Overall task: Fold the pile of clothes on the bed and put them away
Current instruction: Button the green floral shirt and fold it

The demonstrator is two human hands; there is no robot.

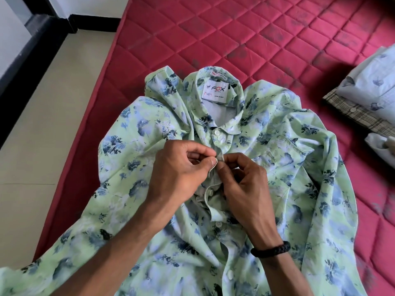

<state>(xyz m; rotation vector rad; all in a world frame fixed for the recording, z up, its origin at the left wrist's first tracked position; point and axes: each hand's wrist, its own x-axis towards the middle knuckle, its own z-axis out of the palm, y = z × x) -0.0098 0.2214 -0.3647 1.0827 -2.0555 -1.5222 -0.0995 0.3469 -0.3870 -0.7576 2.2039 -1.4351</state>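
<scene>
Head view: shirt (277, 167) lengthwise, collar (215, 103) away.

A red quilted mattress (267, 30) fills the upper right of the frame, its diamond stitching smudged with dark grey marks. Pale cream floor tiles (53, 103) run down the left side — bright daylight falls across them. A black skirting band (27, 41) edges the white wall (96, 5) in the upper left corner.
</scene>
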